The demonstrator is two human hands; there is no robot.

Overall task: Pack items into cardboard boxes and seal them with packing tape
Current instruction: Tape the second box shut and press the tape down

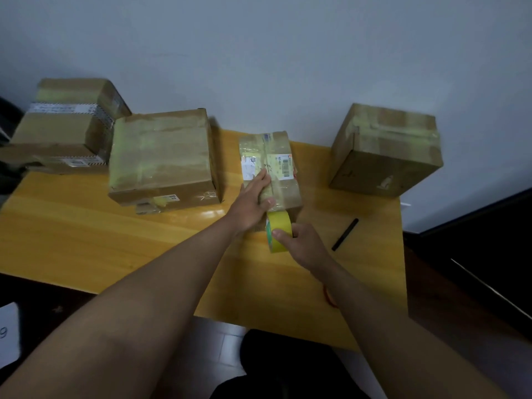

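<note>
My left hand (pixel 254 197) lies flat on the small box (pixel 270 171) while my right hand (pixel 302 244) grips the yellow tape roll (pixel 277 230).

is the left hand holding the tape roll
No, the right hand grips the yellow tape roll, while the left hand presses flat on the small box.

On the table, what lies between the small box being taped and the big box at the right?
Head view: only bare yellow tabletop between the small box and the right box; the black stick lies nearer.
</note>
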